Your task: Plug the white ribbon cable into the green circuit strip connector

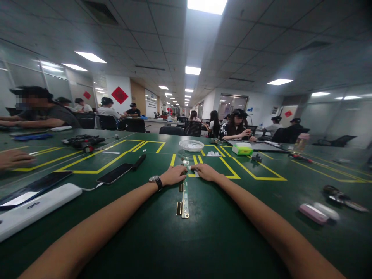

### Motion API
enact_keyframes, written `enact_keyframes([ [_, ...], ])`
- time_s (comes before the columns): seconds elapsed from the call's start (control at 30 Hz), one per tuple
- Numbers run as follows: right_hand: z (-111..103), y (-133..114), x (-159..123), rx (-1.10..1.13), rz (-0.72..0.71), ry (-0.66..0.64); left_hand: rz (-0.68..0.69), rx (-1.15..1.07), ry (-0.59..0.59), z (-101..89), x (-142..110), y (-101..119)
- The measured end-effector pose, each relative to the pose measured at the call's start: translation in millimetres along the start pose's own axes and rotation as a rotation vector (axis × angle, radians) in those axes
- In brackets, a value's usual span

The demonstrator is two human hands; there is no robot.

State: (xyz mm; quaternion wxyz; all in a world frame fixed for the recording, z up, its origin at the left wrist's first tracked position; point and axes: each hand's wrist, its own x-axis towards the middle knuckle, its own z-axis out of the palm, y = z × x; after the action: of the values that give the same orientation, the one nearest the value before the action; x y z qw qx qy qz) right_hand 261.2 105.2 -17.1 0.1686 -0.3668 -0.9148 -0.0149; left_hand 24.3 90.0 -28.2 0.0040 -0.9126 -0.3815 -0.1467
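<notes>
A long, narrow circuit board (185, 199) lies lengthwise before me on the green table, with copper-coloured flaps (179, 209) along its left edge. My left hand (173, 175), a watch on its wrist, has closed fingers gripping the left side of the board's far part. Opposite it, my right hand (207, 173) is closed, its fingertips bent down at the board's right edge. What those fingertips hold is too small to make out. A whitish scrap (197, 174) shows just under the right fingers. Beyond both hands stands a white mesh basket (191, 145).
Yellow tape lines mark the table (116, 228). On the left are a white power strip (40, 209), a phone (115, 173) on a cable, and another person's hand (17, 159). A green-and-white pack (242, 148), a pink case (312, 214) and keys (343, 197) lie right.
</notes>
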Motion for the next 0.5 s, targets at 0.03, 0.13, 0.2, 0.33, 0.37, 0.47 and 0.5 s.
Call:
enact_keyframes([
  [0.03,1.0,1.1,0.0,0.008,-0.007,0.004,0.003,0.002,0.001,0.4,0.2,-0.5],
  [0.13,4.5,4.4,-0.1,0.038,-0.020,0.005,0.014,0.004,0.002,0.8,0.5,-1.4],
  [0.2,6.7,5.8,0.0,0.062,-0.010,0.003,0.021,0.005,0.001,0.4,0.4,-1.6],
  [0.33,7.7,6.4,0.7,0.113,0.010,-0.008,0.036,0.005,-0.006,-1.0,-1.2,-1.3],
  [0.37,7.0,6.5,1.0,0.125,0.010,-0.014,0.043,0.006,-0.010,-1.5,-1.9,-1.2],
  [0.47,4.2,7.0,1.9,0.157,0.010,-0.036,0.067,0.005,-0.023,-2.9,-4.4,-1.2],
  [0.5,3.5,7.3,2.1,0.166,0.012,-0.041,0.073,0.004,-0.027,-3.3,-5.0,-1.2],
])
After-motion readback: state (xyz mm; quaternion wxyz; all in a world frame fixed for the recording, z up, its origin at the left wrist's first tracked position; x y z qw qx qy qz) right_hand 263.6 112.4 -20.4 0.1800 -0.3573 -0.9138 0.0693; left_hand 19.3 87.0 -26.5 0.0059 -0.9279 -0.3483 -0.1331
